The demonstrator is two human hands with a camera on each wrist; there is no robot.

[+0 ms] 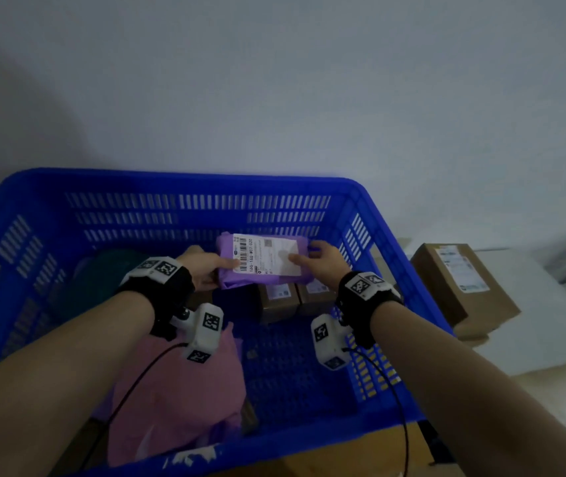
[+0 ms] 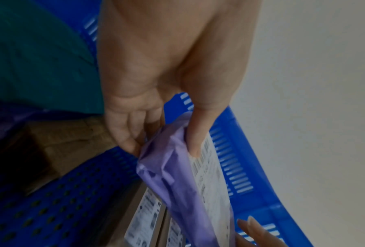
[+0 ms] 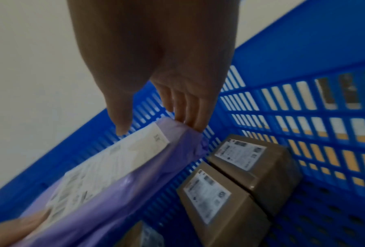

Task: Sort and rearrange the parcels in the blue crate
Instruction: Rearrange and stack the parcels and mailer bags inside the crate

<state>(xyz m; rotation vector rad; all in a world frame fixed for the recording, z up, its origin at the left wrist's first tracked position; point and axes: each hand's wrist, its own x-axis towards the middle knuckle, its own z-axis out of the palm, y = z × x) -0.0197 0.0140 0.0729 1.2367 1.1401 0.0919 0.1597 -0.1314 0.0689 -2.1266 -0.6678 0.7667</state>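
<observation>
A purple plastic parcel [image 1: 263,261] with a white shipping label hangs above the far part of the blue crate [image 1: 185,182]. My left hand [image 1: 206,270] pinches its left end, thumb on the label, fingers underneath. My right hand [image 1: 319,258] holds the right end the same way. In the left wrist view the thumb presses the label edge of the purple parcel [image 2: 177,175]. In the right wrist view the purple parcel [image 3: 122,177] sits above two brown boxes [image 3: 225,180] with labels, side by side on the crate floor.
A pink bag [image 1: 178,390] lies at the crate's near left, a dark green parcel [image 1: 102,280] at the far left. Another brown box [image 1: 460,284] rests outside the crate on the right. Bare perforated crate floor [image 1: 288,366] shows in the middle right.
</observation>
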